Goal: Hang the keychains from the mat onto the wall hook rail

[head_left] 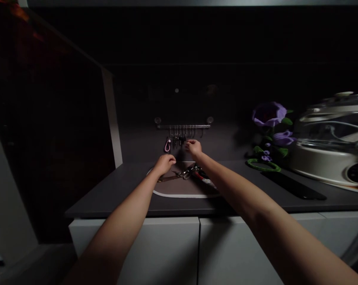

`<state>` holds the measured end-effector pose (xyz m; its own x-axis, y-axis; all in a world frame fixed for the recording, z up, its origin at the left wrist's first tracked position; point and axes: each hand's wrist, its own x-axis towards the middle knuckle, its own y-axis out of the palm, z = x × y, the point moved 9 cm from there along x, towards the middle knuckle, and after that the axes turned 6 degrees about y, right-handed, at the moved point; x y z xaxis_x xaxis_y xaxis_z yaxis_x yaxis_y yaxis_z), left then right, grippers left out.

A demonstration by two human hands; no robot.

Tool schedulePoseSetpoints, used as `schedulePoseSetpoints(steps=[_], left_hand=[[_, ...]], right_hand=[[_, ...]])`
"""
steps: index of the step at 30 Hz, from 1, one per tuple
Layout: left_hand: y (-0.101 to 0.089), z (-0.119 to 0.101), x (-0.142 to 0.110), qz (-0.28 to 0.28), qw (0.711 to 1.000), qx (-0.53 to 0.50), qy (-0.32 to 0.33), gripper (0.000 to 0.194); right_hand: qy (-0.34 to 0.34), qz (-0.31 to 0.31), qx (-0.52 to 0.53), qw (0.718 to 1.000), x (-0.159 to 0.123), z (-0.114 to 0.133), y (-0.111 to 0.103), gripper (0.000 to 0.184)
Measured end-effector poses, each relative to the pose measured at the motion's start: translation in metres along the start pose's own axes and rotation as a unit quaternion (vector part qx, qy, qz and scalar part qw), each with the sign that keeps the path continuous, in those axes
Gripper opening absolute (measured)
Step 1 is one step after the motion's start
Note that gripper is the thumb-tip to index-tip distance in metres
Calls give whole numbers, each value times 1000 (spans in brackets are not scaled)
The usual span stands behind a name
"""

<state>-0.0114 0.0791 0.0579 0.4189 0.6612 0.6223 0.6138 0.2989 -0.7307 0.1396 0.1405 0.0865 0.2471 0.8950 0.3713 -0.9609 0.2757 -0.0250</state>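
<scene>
A clear rail (184, 126) with a row of hooks is fixed to the dark wall. Dark keys (179, 140) and a pink loop strap (167, 145) hang from it. My right hand (194, 147) is raised just below the rail, fingertips pinched beside the keys; whatever is between them is too dark to make out. Lower and to the left, my left hand (165, 164) hovers over a mat (181, 190) with its fingers curled in, their inside hidden. Between the hands, metal keys or keyrings (186, 173) and a red and white item (201, 175) lie on the mat.
On the counter (131, 186) to the right stand purple craft flowers (269, 114) on a green ring base (263, 165). A flat black object (294, 186) lies before a cream appliance (324, 158) with a clear cover. White cabinet fronts (173, 245) are below the counter edge.
</scene>
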Motion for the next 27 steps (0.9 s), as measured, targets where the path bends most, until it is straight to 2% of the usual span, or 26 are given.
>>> schedulePoseSetpoints(steps=[1,3,7,10,13,16,19,21,24,27], left_hand=[[0,-1,0,2,1000,-12,1,16],[1,-2,-1,15,999,-32,4,16],[12,-2,-2,71,995,-66,12,18],[23,-3,-4,119,990,-73,31,21],[31,-1,-7,159,984,-74,35,24],[38,0,-9,189,978,-76,33,27],[42,-2,-11,210,974,-68,44,28],[43,-4,-11,220,972,-60,53,27],[43,-6,-12,223,971,-57,63,23],[41,-7,-12,209,973,-67,66,20]], right_hand=[[39,0,20,999,-7,-4,-2,15],[54,12,35,998,-22,-3,-3,16],[16,45,-18,999,-47,-3,-3,17],[-38,74,-102,991,-64,-6,-1,19],[-108,108,-221,963,-78,-6,3,20],[-164,154,-337,914,-88,-7,11,21],[-195,185,-416,869,-92,-10,18,21],[-209,198,-445,848,-92,-13,23,21],[-218,207,-464,833,-90,-18,27,22],[-217,201,-463,836,-86,-22,29,22]])
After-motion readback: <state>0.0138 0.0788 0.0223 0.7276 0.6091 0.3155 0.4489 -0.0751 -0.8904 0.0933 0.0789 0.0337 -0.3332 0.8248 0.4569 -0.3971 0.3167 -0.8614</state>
